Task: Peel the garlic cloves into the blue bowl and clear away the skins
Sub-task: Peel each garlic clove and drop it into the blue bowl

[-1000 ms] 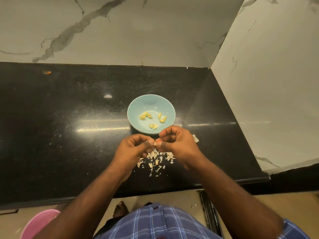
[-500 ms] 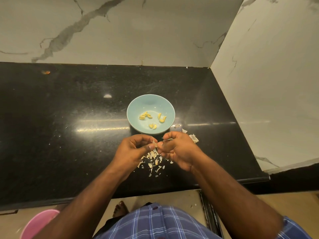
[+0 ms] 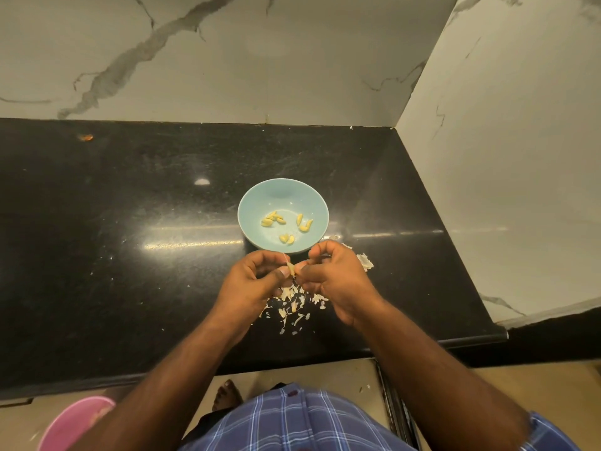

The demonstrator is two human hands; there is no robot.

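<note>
A blue bowl [image 3: 283, 193] stands on the black counter [image 3: 130, 255] and holds several peeled yellow garlic cloves [image 3: 272, 219]. Just in front of the bowl, my left hand [image 3: 253, 284] and my right hand [image 3: 335, 281] meet, both pinching one small garlic clove [image 3: 291, 267] between thumbs and fingertips. A thin strip of skin sticks up from the clove. Below the hands lies a heap of pale garlic skins [image 3: 292, 307]. A larger piece of skin [image 3: 366, 262] lies to the right of my right hand.
Marble walls close the counter at the back and on the right [image 3: 504, 157]. The counter's front edge runs below the skins. A pink tub [image 3: 74, 421] stands on the floor at the lower left. A small orange scrap [image 3: 86, 137] lies far left.
Both hands stayed in front of the bowl, working the clove. My right hand shifted slightly and a strip of skin now stands up from the clove.
</note>
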